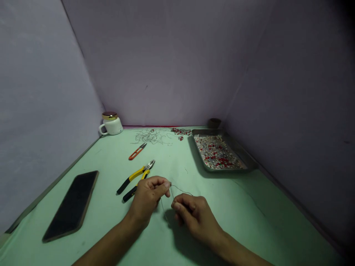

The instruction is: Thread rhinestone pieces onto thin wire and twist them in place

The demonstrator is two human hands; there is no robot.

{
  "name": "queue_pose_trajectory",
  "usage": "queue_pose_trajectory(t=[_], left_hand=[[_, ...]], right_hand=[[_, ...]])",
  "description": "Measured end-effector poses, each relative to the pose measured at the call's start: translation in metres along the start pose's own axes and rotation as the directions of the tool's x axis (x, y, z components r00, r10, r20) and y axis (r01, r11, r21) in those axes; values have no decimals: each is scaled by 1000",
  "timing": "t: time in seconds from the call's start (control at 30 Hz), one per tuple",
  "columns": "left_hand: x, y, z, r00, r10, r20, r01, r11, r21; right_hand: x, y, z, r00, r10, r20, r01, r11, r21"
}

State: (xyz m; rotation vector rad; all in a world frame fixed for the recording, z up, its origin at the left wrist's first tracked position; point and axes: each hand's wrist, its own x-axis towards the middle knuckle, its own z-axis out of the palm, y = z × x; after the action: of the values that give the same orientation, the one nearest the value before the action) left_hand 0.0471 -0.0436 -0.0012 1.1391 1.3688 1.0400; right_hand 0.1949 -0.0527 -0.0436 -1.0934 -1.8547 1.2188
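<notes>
My left hand (pixel 149 195) pinches a thin dark wire (pixel 180 189) between thumb and forefinger, just right of a pair of pliers. Facing it, my right hand (pixel 194 214) is closed with its fingertips on a strand of the same wire. One end of the wire hangs below my left fingers, and another strand arcs over toward my right knuckles. Whatever small piece sits at my left fingertips is too hidden to make out. The pliers (pixel 135 177), with yellow and black handles, lie partly behind my left hand.
A metal tray (pixel 226 170) of red and pale beads stands at the right. Orange thread snips (pixel 137 151), tangled wire (pixel 149 136) and red beaded pieces (pixel 181 131) lie farther back. At left are a phone (pixel 71 205) and a lidded white mug (pixel 112 126); a dark cup (pixel 214 123) stands behind the tray.
</notes>
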Motion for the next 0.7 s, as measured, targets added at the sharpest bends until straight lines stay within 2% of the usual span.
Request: queue_pose_trajectory(t=[0.17, 0.33, 0.4, 0.47, 0.6, 0.7], left_hand=[[2, 5, -6, 999, -24, 41, 24, 1000, 4], [11, -6, -15, 967, -135, 218, 168, 976, -139], [14, -10, -18, 957, -148, 248, 191, 968, -161], [16, -10, -19, 961, -133, 243, 167, 978, -127], [13, 1, -18, 978, -71, 195, 60, 996, 59], [9, 8, -17, 987, -14, 160, -13, 986, 167]], right_hand=[[0, -2, 0, 1000, -5, 14, 5, 1000, 22], [-3, -2, 0, 998, -41, 48, 39, 999, 29], [-3, -1, 0, 997, -51, 56, 49, 998, 34], [-3, 0, 1, 997, -50, 63, 48, 998, 44], [-2, 2, 1, 996, -38, 82, 34, 998, 58], [0, 2, 1, 998, 17, 68, -23, 994, 102]])
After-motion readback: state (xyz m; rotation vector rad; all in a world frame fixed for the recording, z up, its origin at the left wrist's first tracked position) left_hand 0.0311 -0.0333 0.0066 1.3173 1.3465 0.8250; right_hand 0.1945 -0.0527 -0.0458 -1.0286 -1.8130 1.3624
